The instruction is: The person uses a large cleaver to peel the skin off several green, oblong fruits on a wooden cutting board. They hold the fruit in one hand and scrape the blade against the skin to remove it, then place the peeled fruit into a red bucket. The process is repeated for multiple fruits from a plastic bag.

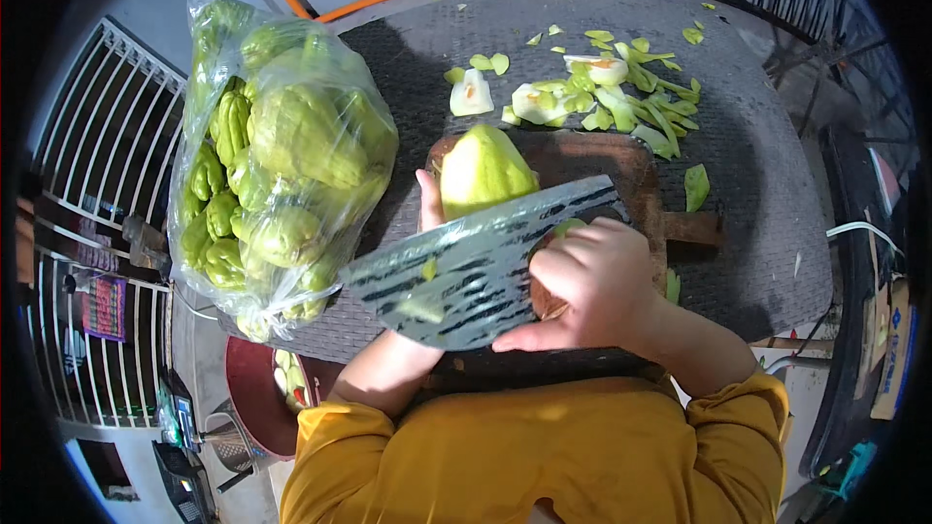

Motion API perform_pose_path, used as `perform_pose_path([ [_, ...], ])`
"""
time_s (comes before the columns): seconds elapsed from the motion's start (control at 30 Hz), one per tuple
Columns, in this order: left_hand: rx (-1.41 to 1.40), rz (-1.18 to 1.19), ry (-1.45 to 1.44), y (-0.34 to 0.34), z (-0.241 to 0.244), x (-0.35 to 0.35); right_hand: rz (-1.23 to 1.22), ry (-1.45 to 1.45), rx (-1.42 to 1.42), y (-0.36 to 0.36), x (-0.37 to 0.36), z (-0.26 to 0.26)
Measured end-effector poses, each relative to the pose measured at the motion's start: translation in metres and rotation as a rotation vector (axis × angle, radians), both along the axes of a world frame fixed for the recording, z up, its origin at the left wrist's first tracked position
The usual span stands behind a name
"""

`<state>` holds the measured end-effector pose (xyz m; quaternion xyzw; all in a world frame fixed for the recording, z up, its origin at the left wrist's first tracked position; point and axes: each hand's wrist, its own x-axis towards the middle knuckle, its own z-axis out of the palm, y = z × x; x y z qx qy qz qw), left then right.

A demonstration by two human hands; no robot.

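Note:
A partly peeled chayote stands above the wooden cutting board, its pale green flesh showing. My left hand grips it from the left; most of that hand is hidden behind the blade. My right hand is closed around the brown handle of a wide cleaver, thumb along the blade's lower edge. The cleaver slants across in front of me, its upper edge just below the chayote in view; I cannot tell if they touch. Bits of peel cling to the blade.
A clear plastic bag of chayotes fills the table's left side. Peelings and cut chayote pieces lie beyond the board on the dark table. The board's handle points right. Below left stands a red tub containing chayote pieces.

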<state>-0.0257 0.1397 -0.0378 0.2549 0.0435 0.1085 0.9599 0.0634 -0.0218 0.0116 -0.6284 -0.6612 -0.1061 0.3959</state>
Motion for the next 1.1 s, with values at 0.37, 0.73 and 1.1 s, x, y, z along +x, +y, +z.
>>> perform_pose_path([
  [0.37, -0.028, 0.056, -0.021, -0.012, 0.004, -0.009, -0.021, -0.091, 0.011, -0.003, -0.004, 0.001],
  [0.73, 0.045, 0.268, -0.051, -0.019, 0.029, -0.010, -0.724, 0.208, -0.129, 0.006, 0.109, -0.017],
  [1.1, 1.232, 0.639, 0.012, 0.032, 0.032, -0.006, -0.617, 0.353, -0.106, -0.001, 0.093, -0.004],
])
